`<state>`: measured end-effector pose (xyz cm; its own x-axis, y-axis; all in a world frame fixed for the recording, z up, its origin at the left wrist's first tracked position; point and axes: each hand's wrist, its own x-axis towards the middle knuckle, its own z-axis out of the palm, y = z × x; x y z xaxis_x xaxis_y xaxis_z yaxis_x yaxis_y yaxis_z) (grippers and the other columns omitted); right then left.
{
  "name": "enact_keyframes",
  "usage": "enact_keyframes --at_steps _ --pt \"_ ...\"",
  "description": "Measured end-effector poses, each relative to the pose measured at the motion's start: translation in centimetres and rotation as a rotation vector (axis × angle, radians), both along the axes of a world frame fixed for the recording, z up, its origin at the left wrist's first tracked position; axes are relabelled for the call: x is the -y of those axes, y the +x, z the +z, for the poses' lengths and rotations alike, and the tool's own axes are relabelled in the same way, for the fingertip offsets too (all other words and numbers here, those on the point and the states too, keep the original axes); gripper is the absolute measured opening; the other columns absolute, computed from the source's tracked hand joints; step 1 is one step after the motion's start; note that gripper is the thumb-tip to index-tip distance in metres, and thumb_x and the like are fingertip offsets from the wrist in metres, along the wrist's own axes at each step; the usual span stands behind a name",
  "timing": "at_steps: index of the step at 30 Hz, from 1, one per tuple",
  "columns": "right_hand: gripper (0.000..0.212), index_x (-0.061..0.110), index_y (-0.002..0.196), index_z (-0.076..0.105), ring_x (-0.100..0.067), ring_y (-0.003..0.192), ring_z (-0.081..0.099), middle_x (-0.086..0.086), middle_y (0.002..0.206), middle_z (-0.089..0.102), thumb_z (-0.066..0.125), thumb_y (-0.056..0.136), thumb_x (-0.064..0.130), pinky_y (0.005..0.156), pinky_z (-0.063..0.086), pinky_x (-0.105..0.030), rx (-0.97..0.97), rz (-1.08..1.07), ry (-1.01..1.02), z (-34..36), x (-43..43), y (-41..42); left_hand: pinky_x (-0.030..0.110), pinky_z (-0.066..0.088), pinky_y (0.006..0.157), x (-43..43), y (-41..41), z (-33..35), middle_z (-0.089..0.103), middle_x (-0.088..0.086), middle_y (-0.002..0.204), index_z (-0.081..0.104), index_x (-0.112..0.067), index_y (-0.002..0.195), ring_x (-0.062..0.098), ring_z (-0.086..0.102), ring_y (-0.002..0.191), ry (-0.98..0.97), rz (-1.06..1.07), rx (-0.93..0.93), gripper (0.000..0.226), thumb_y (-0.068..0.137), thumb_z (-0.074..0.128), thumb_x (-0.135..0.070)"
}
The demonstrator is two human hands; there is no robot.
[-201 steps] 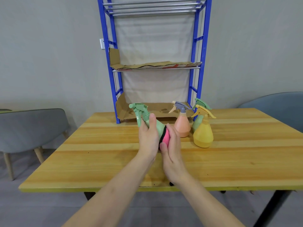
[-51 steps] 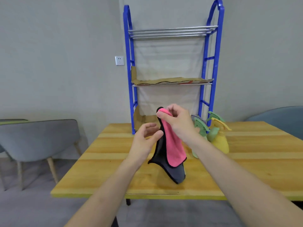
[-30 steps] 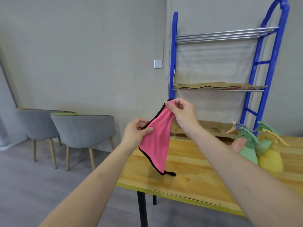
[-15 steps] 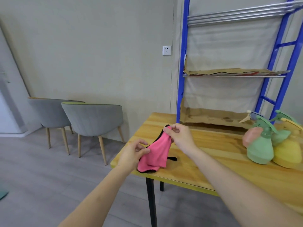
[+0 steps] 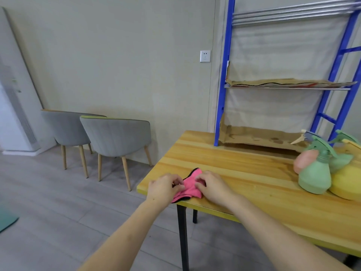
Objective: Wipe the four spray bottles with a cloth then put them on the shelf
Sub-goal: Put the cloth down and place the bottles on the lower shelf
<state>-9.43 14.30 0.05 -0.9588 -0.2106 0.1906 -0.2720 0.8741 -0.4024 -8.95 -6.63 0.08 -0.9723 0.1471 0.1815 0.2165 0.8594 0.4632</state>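
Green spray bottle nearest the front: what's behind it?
Behind the front green bottle stand a peach bottle and a second green bottle. It covers part of each, so their full shapes cannot be seen. The yellow bottle stands to its right.

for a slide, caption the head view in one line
Left hand and right hand hold a pink cloth on the wooden table corner, spray bottles beside the blue shelf.

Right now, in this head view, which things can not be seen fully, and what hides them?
All in the head view:
1. Yellow bottle: cut by the right edge.
2. Peach bottle: mostly behind the front green bottle.
3. Rear green bottle: body hidden between the others.
4. Pink cloth: partly under the left hand and right hand, which grip it.
5. Shelf: top and right side cut by the frame.
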Motion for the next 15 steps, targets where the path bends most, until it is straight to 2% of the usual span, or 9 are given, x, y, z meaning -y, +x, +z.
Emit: enact_keyframes --at_steps 6,9,15 --pt "0.026 0.03 0.124 0.07 -0.018 0.124 0.056 0.005 0.129 0.064 0.058 0.102 0.037 0.103 0.047 -0.038 -0.051 -0.034 -0.001 0.9 -2.0 1.9 0.038 0.05 0.09 -1.7 1.1 1.0 0.062 -0.016 0.114 0.067 -0.039 0.113 0.013 0.061 0.1 -0.022 -0.008 -0.134 0.019 0.101 0.055 -0.047" --pt "0.032 0.032 0.131 0.065 -0.017 0.134 0.049 0.009 0.138 0.06 0.054 0.104 0.042 0.105 0.047 -0.038 -0.097 -0.101 0.083 1.6 -4.5 3.6 0.037 0.051 0.088 -4.5 1.9 1.4 0.061 -0.012 0.124 0.066 -0.033 0.124 0.017 0.061 0.104 -0.051 -0.07 -0.217 0.028 0.103 0.05 -0.042" --pt "0.033 0.034 0.131 0.064 -0.018 0.127 0.055 0.011 0.131 0.062 0.054 0.102 0.046 0.097 0.047 -0.034 -0.211 -0.261 0.25 2.8 -12.2 8.7 0.038 0.05 0.091 -13.0 3.7 2.1 0.063 -0.008 0.127 0.063 -0.032 0.128 0.019 0.06 0.116 -0.153 -0.247 -0.353 0.033 0.105 0.045 -0.046"
